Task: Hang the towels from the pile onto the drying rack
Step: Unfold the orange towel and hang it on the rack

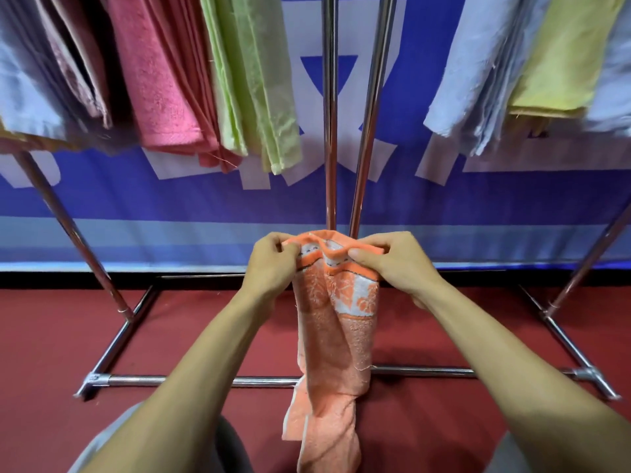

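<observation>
My left hand (pixel 273 264) and right hand (pixel 392 264) both pinch the top hem of the orange towel (pixel 336 336), close together, just in front of the drying rack's (pixel 329 131) centre uprights. The towel hangs bunched below; I judge I'm finding corners to spread it. Pink towel (pixel 153 80) and green towel (pixel 252 83) hang left of the uprights.

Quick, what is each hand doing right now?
Left hand: closed, pinching the top edge of the orange towel.
Right hand: closed, pinching the same edge.
</observation>
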